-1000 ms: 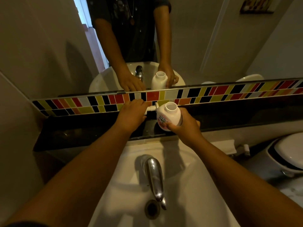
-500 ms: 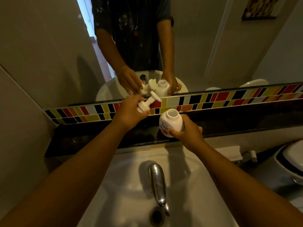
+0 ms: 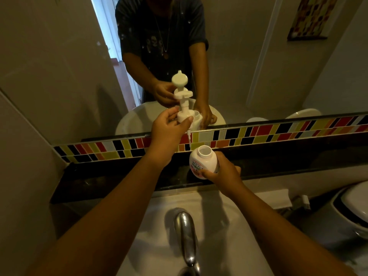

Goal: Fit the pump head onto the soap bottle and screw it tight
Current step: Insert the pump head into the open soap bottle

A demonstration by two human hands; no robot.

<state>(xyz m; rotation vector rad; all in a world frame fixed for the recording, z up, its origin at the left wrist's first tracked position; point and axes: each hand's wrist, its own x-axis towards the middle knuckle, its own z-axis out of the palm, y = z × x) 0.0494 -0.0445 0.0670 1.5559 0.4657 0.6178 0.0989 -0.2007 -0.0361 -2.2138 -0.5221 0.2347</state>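
Step in hand: lining up. My left hand (image 3: 169,128) grips the pump head (image 3: 182,100) by its collar, upright, dip tube hanging just above the open neck — not yet in. My right hand (image 3: 224,174) clasps the soap bottle (image 3: 202,162) on the dark ledge (image 3: 119,180). Next: lower straight, seat collar, twist. Count — 1 pump head, 1 bottle, 1 tap (image 3: 186,234).

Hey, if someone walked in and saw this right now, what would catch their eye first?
Probably the white pump head, held upright by the left hand above and just left of the open soap bottle, which the right hand steadies on the dark ledge. Then the bright tile strip under the mirror.
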